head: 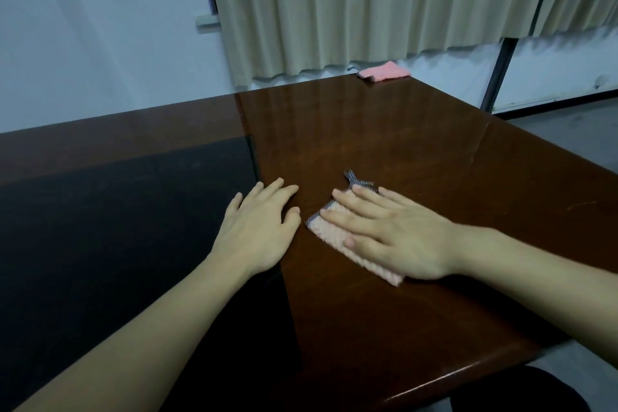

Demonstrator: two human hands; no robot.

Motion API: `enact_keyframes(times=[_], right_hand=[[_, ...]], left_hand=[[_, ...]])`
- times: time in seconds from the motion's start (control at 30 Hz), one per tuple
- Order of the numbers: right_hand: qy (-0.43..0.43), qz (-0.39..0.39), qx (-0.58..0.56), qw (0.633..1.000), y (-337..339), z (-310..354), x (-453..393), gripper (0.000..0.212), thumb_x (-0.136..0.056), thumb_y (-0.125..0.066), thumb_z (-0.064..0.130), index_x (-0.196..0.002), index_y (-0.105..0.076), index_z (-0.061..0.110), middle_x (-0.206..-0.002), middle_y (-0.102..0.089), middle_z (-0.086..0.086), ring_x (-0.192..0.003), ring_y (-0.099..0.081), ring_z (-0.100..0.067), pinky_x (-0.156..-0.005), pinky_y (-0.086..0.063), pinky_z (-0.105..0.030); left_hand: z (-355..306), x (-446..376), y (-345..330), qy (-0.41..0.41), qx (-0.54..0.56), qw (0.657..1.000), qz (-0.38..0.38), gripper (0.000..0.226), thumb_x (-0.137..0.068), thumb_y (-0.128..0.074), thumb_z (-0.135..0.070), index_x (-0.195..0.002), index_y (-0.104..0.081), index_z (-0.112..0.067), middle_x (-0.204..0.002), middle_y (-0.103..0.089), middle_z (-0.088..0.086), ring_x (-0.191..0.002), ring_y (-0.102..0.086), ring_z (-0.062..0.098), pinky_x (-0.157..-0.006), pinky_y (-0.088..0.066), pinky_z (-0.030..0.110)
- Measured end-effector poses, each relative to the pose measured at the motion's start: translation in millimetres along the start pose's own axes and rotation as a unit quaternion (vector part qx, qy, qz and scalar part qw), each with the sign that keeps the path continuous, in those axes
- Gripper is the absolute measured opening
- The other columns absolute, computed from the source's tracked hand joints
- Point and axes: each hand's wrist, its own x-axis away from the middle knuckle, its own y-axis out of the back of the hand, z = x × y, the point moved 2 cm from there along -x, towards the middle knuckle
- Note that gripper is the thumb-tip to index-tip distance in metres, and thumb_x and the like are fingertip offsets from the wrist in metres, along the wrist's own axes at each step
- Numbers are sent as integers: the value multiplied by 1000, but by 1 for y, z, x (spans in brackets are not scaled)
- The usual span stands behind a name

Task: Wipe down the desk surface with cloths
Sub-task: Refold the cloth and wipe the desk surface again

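Observation:
A glossy dark brown desk (384,137) fills the view. My right hand (391,231) lies flat with straight fingers on a folded pale pink cloth (329,237) that has a dark checked edge, pressing it onto the desk near the middle. My left hand (257,227) rests flat on the bare desk just left of that cloth, fingers spread and holding nothing. A second pink cloth (384,70) lies folded at the far edge of the desk, near the curtain.
Beige curtains (351,3) hang behind the desk's far edge, and a pale wall stands at the left. The desk's right edge drops to a grey floor (575,144). A dark rounded object (521,391) sits below the desk's near right corner.

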Motion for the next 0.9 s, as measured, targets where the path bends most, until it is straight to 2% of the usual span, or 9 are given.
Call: enact_keyframes(times=[0.13,0.33,0.6,0.77,0.9], right_hand=[[-64,-21,-4,998,9,-36,-57,55,-107,-14,54,-158,6,48,-169,13,9,-156,13,-17,-125,5,-41],[-119,-28,-33,992,16,-50,-99,55,-108,-11,53,-160,2,44,-171,10,5,-157,12,-21,-126,6,-46],[-28,-17,-6,999,3,0,-23,55,-107,-9,54,-157,10,46,-168,18,9,-154,19,-16,-126,10,-41],[19,-4,-3,1000,-9,24,37,57,-96,1,62,-151,14,55,-163,27,17,-150,29,-9,-122,18,-33],[18,4,-18,1000,-8,13,40,53,-103,-9,59,-152,11,57,-163,25,20,-149,28,-5,-122,18,-32]], left_hand=[[-1,0,1,0,2,1000,4,51,-107,-28,-46,-158,-27,-38,-168,-15,-10,-156,-8,17,-126,-3,45],[0,0,1,2,10,1000,-2,50,-107,-30,-47,-156,-29,-39,-168,-18,-11,-155,-9,16,-126,-3,44],[1,1,0,1,8,1000,-11,51,-106,-31,-47,-156,-32,-39,-167,-21,-10,-155,-13,17,-127,-6,44],[0,2,0,0,13,1000,-15,50,-106,-32,-46,-156,-33,-38,-166,-22,-10,-155,-14,17,-127,-8,45],[0,1,0,5,15,1000,-15,49,-106,-34,-46,-155,-34,-38,-166,-23,-9,-155,-14,17,-126,-8,45]])
